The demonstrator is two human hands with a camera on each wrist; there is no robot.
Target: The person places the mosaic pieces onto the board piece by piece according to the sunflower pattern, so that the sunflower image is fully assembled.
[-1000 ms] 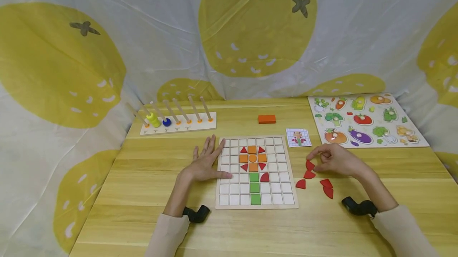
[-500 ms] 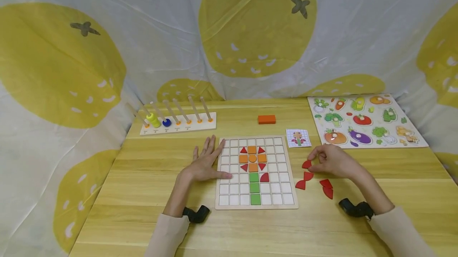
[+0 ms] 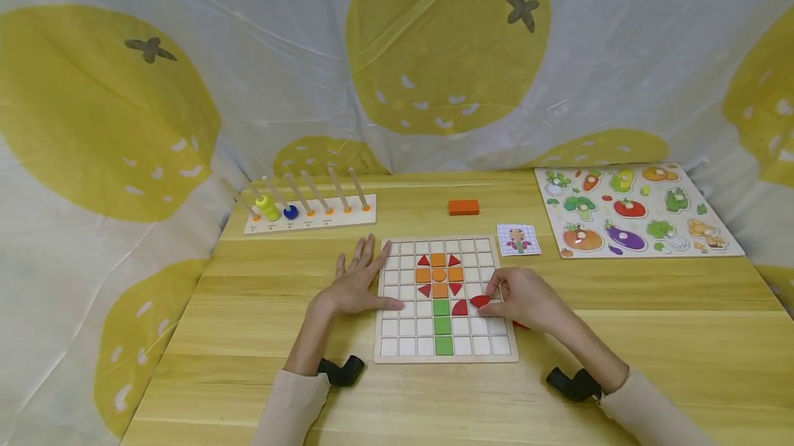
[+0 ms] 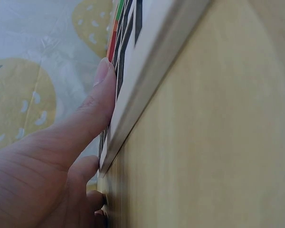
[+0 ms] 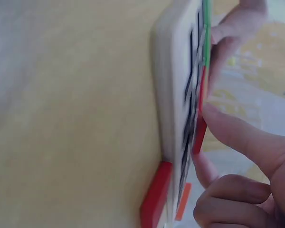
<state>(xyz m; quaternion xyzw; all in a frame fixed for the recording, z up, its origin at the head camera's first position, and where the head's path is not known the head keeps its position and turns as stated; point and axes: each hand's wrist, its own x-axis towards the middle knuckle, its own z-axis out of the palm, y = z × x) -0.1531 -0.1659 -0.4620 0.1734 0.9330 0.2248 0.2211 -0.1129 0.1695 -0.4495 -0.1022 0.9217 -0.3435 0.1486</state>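
A wooden grid board (image 3: pixel 389 356) lies on the table, bearing orange squares, an orange circle, red triangles and a column of green squares (image 3: pixel 441 325). A red quarter-circle piece (image 3: pixel 459 308) sits beside the top green square. My right hand (image 3: pixel 527 298) pinches another red quarter-circle piece (image 3: pixel 480 301) between thumb and forefinger, over the board just right of the placed one. My left hand (image 3: pixel 353 287) rests with fingers spread along the board's left edge, its thumb (image 4: pixel 92 107) on the grid. One loose red piece (image 5: pixel 155 194) touches the board's edge; other loose ones are hidden under my right hand.
A small printed pattern card (image 3: pixel 518 240) lies right of the board, and an orange block (image 3: pixel 463 207) behind it. A vegetable puzzle board (image 3: pixel 642 211) lies at the back right. A pegged counting stand (image 3: pixel 310 215) with yellow and blue beads stands at the back left.
My right hand has picked up a red quarter-circle piece from the loose ones and carried it left over the board. My left hand has stayed in place.
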